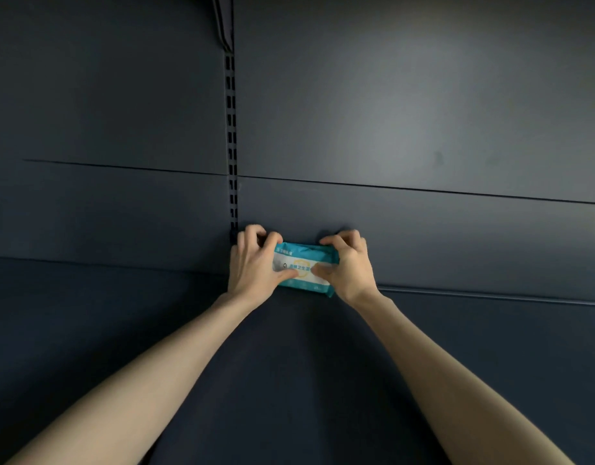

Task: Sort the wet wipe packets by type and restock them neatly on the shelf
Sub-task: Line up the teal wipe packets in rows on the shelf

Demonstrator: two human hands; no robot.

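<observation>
A teal and white wet wipe packet (pixel 304 260) stands on its long edge at the back of the dark shelf (pixel 122 330), against the back panel. My left hand (pixel 254 263) grips its left end, fingers curled over the top and thumb on the front label. My right hand (pixel 348 263) grips its right end the same way. Both arms reach forward from the bottom of the view. The packet's ends are hidden under my hands.
The dark back panel (pixel 406 129) rises behind the packet. A slotted upright rail (pixel 231 146) runs down just left of my left hand. No other packets show on the shelf.
</observation>
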